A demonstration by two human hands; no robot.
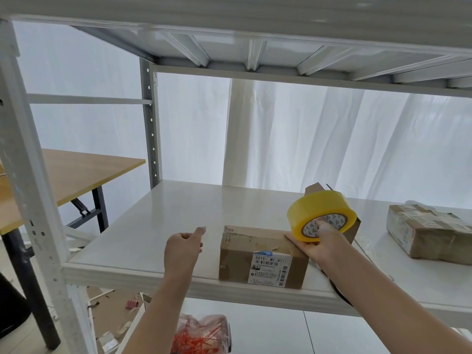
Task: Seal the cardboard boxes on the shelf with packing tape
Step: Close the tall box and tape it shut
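Right hand (321,241) is gripping the tape roll (306,213) over the right end of the box (255,251); left hand (182,247) is hovering just off its left end, curled, can't tell if it's pinching tape.

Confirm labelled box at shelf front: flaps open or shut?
Shut: labelled box top lies flat, no flap raised. Right hand holds tape roll at its right end. Fresh tape on seam: cannot tell.
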